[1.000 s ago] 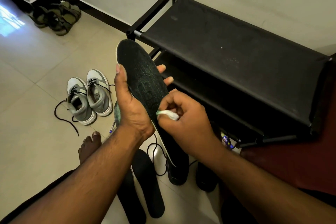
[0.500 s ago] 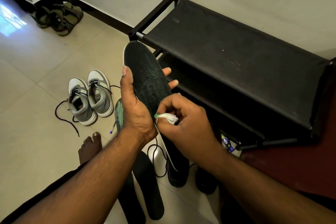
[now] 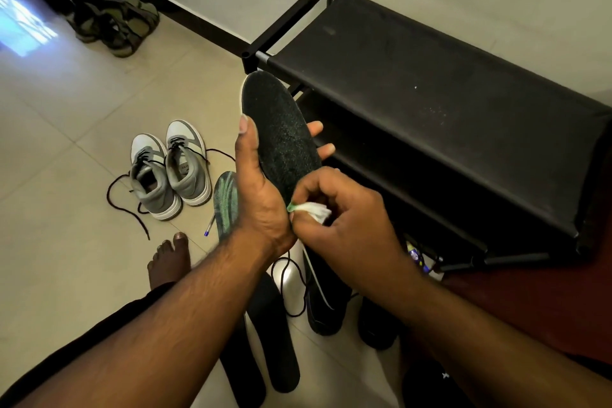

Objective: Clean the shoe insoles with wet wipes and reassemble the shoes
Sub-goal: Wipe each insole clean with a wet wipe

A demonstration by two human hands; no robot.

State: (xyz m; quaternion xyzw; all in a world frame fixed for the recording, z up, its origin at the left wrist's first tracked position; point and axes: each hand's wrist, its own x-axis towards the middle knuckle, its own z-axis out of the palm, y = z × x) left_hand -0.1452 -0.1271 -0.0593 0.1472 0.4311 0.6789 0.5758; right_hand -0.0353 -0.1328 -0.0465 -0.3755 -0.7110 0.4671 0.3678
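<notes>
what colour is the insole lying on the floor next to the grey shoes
Dark with green streaks; the floor insole shows in the head view.

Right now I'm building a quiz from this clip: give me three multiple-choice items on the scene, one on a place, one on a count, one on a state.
1. Where do the grey sneakers stand?
A. on the rack
B. on the floor tiles
C. in a lap

2. How many black insoles lie on the floor near the bottom edge?
A. two
B. five
C. none

3. What does the right hand do?
A. hangs idle
B. ties laces
C. pinches a wet wipe

Answers: B, the sneakers sit on tiles left of the shoe rack; A, two lie side by side; C, the wipe meets the insole held by the left hand.
</notes>
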